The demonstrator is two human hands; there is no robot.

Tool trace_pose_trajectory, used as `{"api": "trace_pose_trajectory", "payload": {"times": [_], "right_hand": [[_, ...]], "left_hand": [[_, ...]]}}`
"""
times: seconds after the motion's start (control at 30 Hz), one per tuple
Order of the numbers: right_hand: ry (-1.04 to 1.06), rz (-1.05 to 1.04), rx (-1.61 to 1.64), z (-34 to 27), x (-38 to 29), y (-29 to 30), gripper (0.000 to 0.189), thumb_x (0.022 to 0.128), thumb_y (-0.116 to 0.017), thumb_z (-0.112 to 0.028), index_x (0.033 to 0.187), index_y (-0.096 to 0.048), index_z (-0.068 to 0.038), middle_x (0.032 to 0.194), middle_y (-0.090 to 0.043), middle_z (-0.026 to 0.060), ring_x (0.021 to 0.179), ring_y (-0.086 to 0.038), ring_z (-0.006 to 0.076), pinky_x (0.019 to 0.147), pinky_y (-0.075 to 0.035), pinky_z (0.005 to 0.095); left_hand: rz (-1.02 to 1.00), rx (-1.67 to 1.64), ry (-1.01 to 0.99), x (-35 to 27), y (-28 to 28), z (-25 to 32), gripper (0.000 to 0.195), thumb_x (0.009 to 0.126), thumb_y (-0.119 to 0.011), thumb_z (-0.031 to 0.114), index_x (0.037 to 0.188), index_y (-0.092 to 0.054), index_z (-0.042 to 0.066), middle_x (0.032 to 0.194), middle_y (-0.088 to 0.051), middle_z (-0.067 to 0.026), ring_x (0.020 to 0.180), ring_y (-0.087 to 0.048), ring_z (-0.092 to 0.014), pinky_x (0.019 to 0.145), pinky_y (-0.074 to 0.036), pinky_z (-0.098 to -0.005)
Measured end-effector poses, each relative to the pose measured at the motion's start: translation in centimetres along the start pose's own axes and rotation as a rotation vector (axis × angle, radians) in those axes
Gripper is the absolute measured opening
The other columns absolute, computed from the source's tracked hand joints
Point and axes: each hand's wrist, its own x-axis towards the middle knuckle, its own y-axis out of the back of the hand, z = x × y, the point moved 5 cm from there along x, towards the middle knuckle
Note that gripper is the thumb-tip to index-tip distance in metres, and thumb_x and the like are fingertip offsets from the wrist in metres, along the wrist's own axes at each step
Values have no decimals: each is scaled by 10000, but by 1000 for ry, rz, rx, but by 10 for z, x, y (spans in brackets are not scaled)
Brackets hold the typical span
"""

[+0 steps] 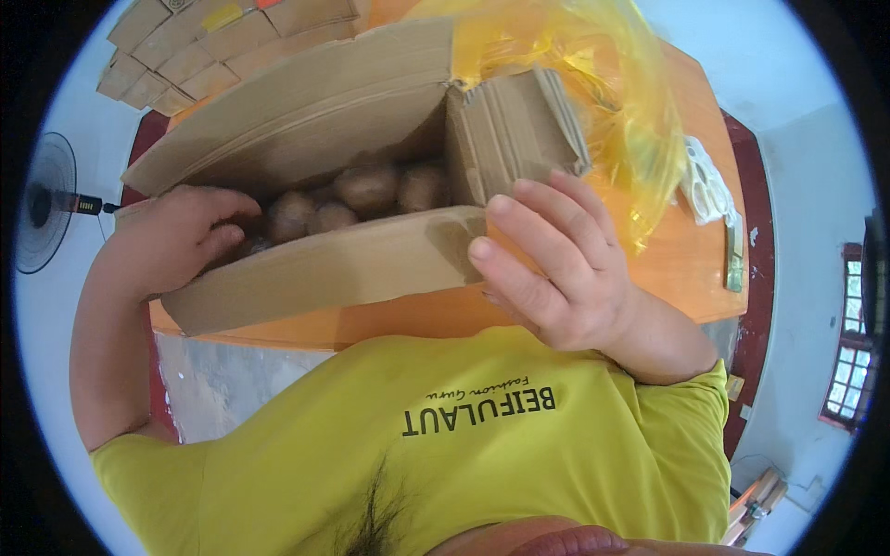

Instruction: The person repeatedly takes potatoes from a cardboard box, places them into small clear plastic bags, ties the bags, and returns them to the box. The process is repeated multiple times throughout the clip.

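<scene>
An open cardboard box [327, 267] sits on the orange table in front of me, its long flaps spread outward. Inside lie several rounded brown objects [366, 189], with a slight shine; their exact kind is unclear. My left hand [184, 236] reaches over the box's left end, its fingers bent down inside near these objects; whether it grips anything is hidden. Beside the box's front right corner is my right hand [567, 267], palm down, fingers somewhat apart and holding nothing. Its fingertips are close to the folded right flap [518, 132]; contact cannot be made out.
Crumpled yellow translucent plastic [626, 139] spreads over the orange table [688, 278] behind and right of the box. Farther right lie a white item with holes [704, 181] and a tape-like strip [734, 257]. Small cardboard boxes [201, 55] are stacked at back left; a fan [49, 201] stands left.
</scene>
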Motion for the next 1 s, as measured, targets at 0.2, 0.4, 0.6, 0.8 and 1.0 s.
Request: {"api": "trace_pose_trajectory", "payload": {"times": [0.2,0.4,0.6,0.8,1.0], "right_hand": [[-101,16,-79,-13,-40,44,401,711,-685,-113,1102,-600,-88,1129,-581,121,956,-576,295,867,-441,463],[-334,143,-176,31,-100,84,302,764,-638,-38,1062,-592,-36,1036,-604,140,921,-580,321,791,-470,412],[-780,-81,-287,137,-177,85,289,772,-650,-81,1060,-626,-68,1074,-609,127,1004,-567,325,873,-454,397],[-710,-427,-405,150,-172,42,344,769,-658,-104,1108,-614,-69,1139,-578,125,1129,-507,326,916,-433,418],[-917,-677,-226,162,-188,35,318,766,-656,-140,1081,-630,-108,1126,-605,92,961,-592,317,854,-465,399]], "left_hand": [[356,-223,-320,-58,4,76,207,804,-629,97,1001,-615,36,958,-642,-139,887,-628,-300,754,-488,-362],[222,-419,-734,-45,-66,134,206,823,-647,161,997,-622,54,919,-649,-117,827,-627,-293,715,-493,-368],[165,-499,-964,25,-92,233,193,869,-606,175,1014,-624,49,996,-645,-123,929,-607,-303,796,-482,-387],[312,-335,-1256,79,-90,337,209,831,-629,181,1000,-623,58,1024,-621,-110,980,-565,-299,870,-445,-397],[503,233,-942,135,-110,340,180,785,-643,219,922,-632,102,974,-627,-84,958,-576,-250,865,-417,-388]]}}
